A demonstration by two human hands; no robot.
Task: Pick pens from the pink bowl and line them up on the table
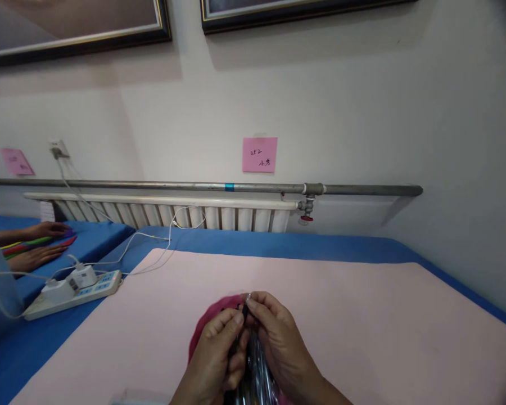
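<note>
L hand (pixel 213 351) approx. 7 o'clock, bare; R hand (pixel 284 340) btwn 5 & 6, bare too. L thumb (pixel 231 331) & R thumb (pixel 263 316) both w/ rounded tips, nails apparently short. L wrist (pixel 189 389) bare at 7; R forearm (pixel 326 391) bare at 5, cut by btm edge. Finer detail too blurred.

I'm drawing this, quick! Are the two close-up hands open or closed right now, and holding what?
Left hand: closed, holding a small dark stick-like piece.
Right hand: closed, pinching the same piece near its shiny top end.
</note>
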